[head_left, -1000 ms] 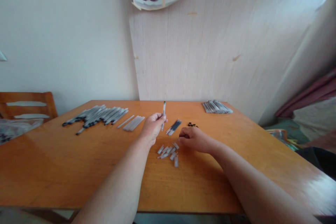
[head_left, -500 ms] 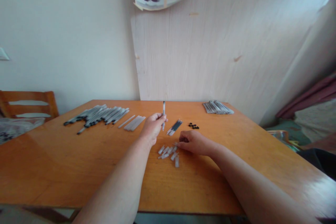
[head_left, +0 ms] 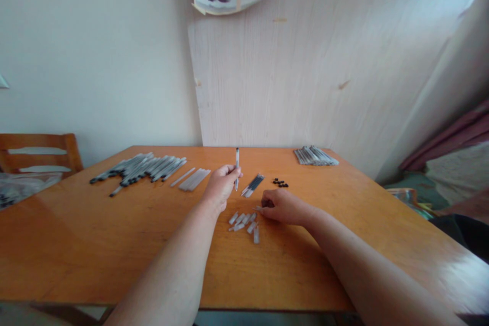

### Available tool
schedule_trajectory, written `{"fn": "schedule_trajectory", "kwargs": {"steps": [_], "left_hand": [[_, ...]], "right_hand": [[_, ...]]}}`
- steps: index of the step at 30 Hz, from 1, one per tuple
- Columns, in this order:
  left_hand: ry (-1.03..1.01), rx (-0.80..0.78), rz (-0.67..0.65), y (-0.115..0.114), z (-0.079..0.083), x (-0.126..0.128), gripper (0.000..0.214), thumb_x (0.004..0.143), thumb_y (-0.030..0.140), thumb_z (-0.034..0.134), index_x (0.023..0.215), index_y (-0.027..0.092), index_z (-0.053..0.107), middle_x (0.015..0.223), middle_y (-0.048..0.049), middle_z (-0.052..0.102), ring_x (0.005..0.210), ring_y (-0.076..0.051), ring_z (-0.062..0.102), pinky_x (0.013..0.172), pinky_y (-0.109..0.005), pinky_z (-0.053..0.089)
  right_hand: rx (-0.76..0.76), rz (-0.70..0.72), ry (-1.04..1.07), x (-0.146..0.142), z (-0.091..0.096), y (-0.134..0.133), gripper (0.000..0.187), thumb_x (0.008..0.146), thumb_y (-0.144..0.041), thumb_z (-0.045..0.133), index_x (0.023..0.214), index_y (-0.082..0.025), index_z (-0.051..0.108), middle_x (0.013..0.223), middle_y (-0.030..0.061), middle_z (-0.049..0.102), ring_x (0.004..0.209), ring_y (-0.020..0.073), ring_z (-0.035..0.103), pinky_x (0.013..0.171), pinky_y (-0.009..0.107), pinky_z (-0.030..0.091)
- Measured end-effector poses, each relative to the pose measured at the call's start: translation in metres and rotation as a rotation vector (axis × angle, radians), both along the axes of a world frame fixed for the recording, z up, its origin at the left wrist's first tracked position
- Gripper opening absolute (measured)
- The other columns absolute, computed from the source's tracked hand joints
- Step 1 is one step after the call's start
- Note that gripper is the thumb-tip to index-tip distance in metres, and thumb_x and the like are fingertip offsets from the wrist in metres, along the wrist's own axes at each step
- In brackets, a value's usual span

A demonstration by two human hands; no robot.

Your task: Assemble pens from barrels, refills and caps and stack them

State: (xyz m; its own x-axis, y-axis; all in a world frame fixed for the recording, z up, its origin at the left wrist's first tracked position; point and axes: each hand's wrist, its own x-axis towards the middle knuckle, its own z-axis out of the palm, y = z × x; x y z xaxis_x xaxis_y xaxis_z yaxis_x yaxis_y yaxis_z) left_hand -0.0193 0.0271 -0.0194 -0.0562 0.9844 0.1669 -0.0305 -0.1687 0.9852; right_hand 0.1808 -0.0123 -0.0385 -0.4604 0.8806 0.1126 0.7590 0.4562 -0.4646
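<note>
Upright in my left hand [head_left: 220, 187] is a pen [head_left: 237, 155] with a clear barrel and a black upper end, pinched between thumb and fingers. My right hand [head_left: 286, 208] is closed at the upper right of a small heap of clear pen caps [head_left: 239, 226]. A clear pen cap [head_left: 259, 209] shows at its fingertips, partly hidden by them. Just beyond the hands lies a bundle of pen refills [head_left: 252, 185], dark with pale ends. Several small black plugs [head_left: 280, 183] lie to the right of the refills.
Clear empty pen barrels [head_left: 194, 180] lie left of my left hand on the wooden table [head_left: 153, 254]. Further left is a large pile of pens [head_left: 147, 168] with black ends. A stack of pens [head_left: 316, 156] lies at the back right. A chair [head_left: 42, 150] stands at left.
My right fingertips have drawn a clear cap slightly up and away from the heap. My left hand still holds the pen upright. The view has shifted slightly.
</note>
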Motion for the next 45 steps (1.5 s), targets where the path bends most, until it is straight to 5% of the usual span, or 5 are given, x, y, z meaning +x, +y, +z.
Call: {"fn": "schedule_trajectory", "kwargs": {"steps": [14,26,45], "left_hand": [[-0.096,-0.015,-0.018,-0.001,0.0,0.002,0.02,0.072,0.031,0.069,0.081,0.015,0.059,0.076,-0.0033,0.066,0.061,-0.009,0.056,0.054,-0.02,0.041],[-0.274,-0.038,-0.134,-0.009,0.005,0.011,0.022,0.072,0.025,0.072,0.083,0.015,0.057,0.079,-0.0034,0.065,0.072,-0.011,0.062,0.067,-0.024,0.049],[-0.24,-0.047,-0.182,-0.014,0.005,0.016,0.016,0.077,0.022,0.068,0.084,0.015,0.055,0.078,-0.0038,0.065,0.072,-0.012,0.064,0.069,-0.025,0.051]], "right_hand": [[0.088,-0.066,0.25,-0.008,0.012,-0.003,0.006,0.074,-0.02,0.058,0.073,-0.017,0.053,0.064,-0.0016,0.055,0.059,0.0095,0.045,0.055,0.022,0.032],[-0.125,-0.043,0.469,-0.015,0.011,-0.005,0.016,0.083,-0.03,0.053,0.074,-0.017,0.052,0.061,-0.0014,0.055,0.053,0.0085,0.05,0.049,0.019,0.036],[-0.171,-0.091,0.613,-0.014,0.01,-0.003,0.017,0.083,-0.035,0.055,0.079,-0.018,0.054,0.064,-0.0007,0.058,0.052,0.0089,0.054,0.048,0.019,0.043]]}}
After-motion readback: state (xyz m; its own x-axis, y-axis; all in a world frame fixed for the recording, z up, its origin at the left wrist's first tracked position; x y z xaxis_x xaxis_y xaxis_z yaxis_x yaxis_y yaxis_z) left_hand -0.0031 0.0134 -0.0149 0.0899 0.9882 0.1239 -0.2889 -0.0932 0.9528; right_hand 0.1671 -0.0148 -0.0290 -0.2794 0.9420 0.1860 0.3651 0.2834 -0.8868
